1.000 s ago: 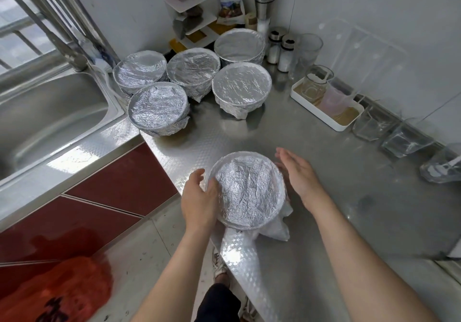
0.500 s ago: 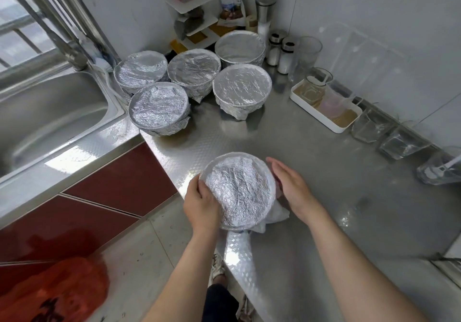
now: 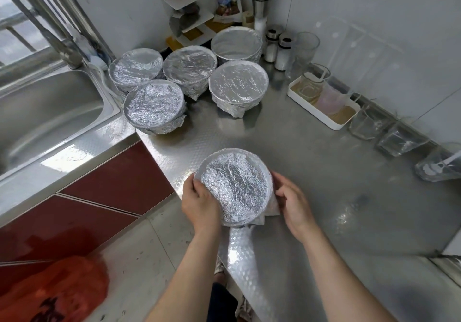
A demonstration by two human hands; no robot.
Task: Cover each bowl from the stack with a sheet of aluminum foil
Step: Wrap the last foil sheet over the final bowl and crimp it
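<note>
Fingers of your left hand (image 3: pixel 199 204) curl round the left rim of the round bowl covered in crinkled silver foil (image 3: pixel 235 187). Your right hand (image 3: pixel 294 204) grips loose foil on its right side. The bowl is at the near edge of the stainless steel counter (image 3: pixel 311 147).

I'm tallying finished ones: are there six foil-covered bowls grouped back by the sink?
No, five covered bowls stand by the sink; the sixth bowl is nearer, between the left hand and right hand.
</note>
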